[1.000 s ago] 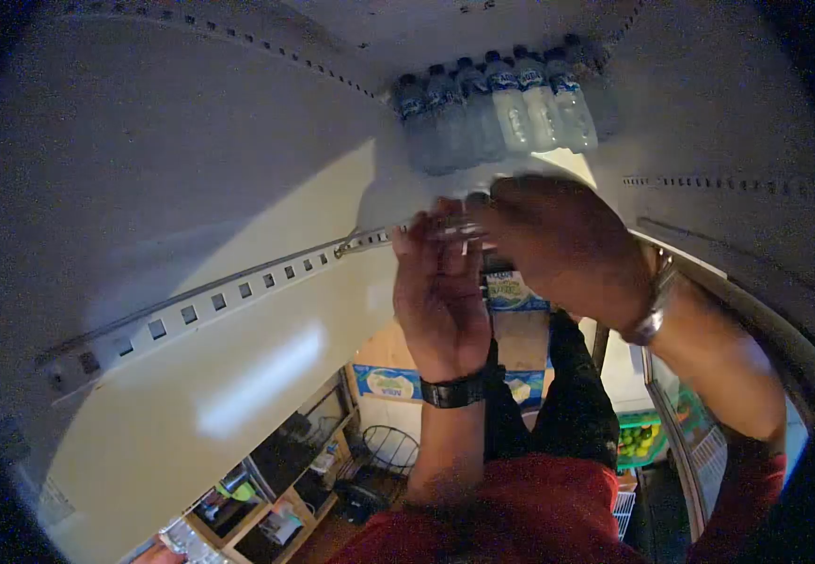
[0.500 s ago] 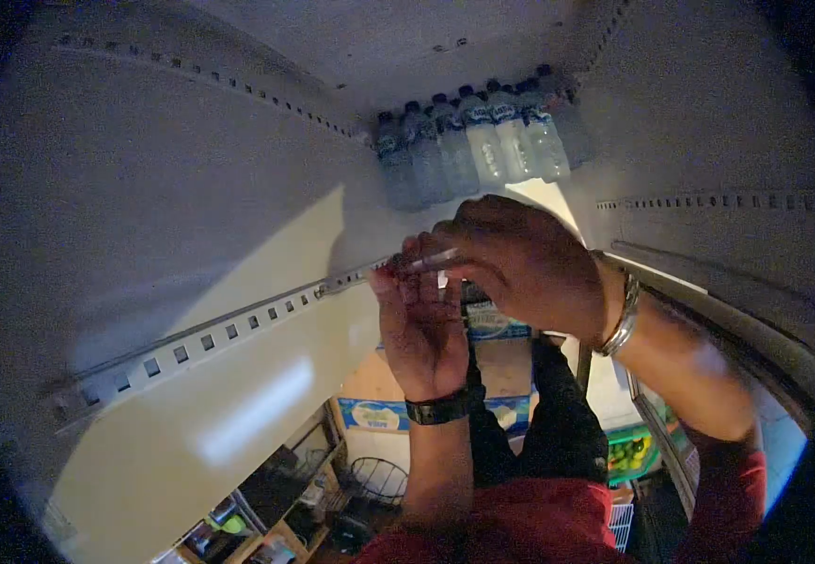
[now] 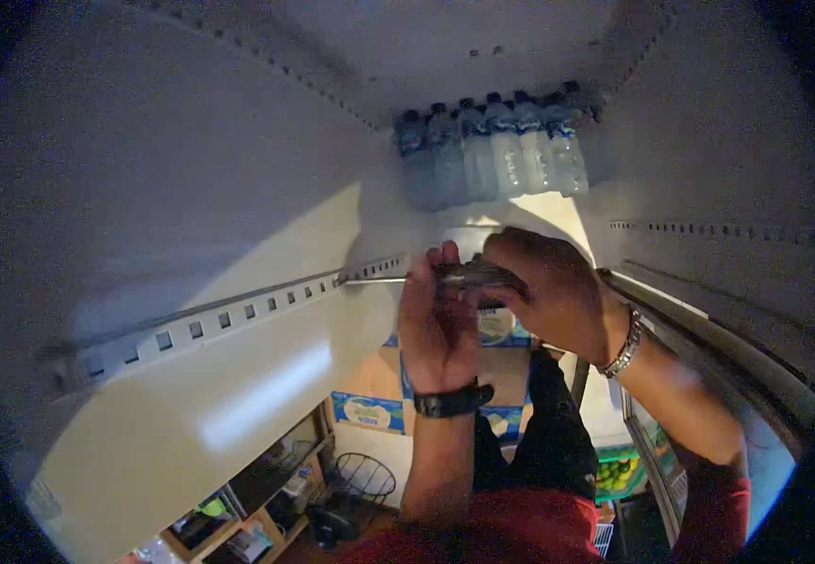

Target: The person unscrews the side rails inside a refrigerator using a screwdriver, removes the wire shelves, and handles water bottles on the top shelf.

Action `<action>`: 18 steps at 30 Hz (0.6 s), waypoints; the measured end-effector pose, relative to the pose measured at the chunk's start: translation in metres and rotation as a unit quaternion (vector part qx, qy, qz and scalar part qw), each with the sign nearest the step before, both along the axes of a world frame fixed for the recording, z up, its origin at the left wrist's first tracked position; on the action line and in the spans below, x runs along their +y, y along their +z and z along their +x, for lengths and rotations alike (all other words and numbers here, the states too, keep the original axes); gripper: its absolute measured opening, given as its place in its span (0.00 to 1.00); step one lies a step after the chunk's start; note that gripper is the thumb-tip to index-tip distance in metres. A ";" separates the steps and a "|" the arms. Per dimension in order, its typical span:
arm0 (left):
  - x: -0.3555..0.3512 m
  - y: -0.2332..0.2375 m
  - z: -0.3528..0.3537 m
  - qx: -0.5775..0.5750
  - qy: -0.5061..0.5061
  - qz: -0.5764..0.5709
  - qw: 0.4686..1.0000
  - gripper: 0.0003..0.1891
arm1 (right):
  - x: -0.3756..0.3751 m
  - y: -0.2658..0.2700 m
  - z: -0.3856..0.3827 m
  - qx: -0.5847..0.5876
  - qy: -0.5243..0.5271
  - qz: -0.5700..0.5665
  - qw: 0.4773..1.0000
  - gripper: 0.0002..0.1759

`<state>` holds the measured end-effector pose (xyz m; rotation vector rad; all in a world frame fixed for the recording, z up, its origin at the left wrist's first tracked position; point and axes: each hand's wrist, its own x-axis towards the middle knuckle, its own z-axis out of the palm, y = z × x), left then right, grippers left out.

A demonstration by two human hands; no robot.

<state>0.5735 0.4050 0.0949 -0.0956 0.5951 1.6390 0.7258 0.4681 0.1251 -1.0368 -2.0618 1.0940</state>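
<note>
A screwdriver (image 3: pixel 379 280) with a thin metal shaft runs level across my hands. Its tip meets the slotted metal rail (image 3: pixel 240 314) on the left cabinet wall, near a small fitting there; the exact contact is too small to make out. My right hand (image 3: pixel 558 291), with a metal bracelet at the wrist, is closed around the dark handle end. Palm up, my left hand (image 3: pixel 440 329) supports the tool nearer the shaft, its fingers partly curled about it. A black band sits on that wrist.
Water bottles (image 3: pixel 497 150) stand in a row at the cabinet's far end. Below are blue-and-brown cartons (image 3: pixel 370 411), a wire basket (image 3: pixel 365 477) and a green crate of fruit (image 3: pixel 617 473). The door frame edge (image 3: pixel 718 324) runs close along my right arm.
The long shaft now shows clear of my left fingers, reaching the rail. Both hands sit slightly further right and lower in the view, and the whole view has shifted similarly.
</note>
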 end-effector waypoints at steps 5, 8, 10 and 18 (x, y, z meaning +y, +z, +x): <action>0.006 0.001 0.002 0.065 0.016 -0.003 0.998 0.14 | 0.023 0.016 0.012 -0.089 0.053 -0.476 0.874 0.20; 0.006 0.005 0.003 0.074 0.022 0.010 0.997 0.15 | 0.019 0.020 0.009 -0.057 0.043 -0.365 0.928 0.15; 0.000 0.007 0.002 0.042 0.000 0.013 0.999 0.15 | 0.009 0.015 0.005 -0.058 0.010 -0.137 0.989 0.16; -0.005 0.000 0.004 0.093 0.025 -0.029 0.995 0.16 | 0.017 0.019 0.010 -0.090 0.116 -0.276 0.950 0.19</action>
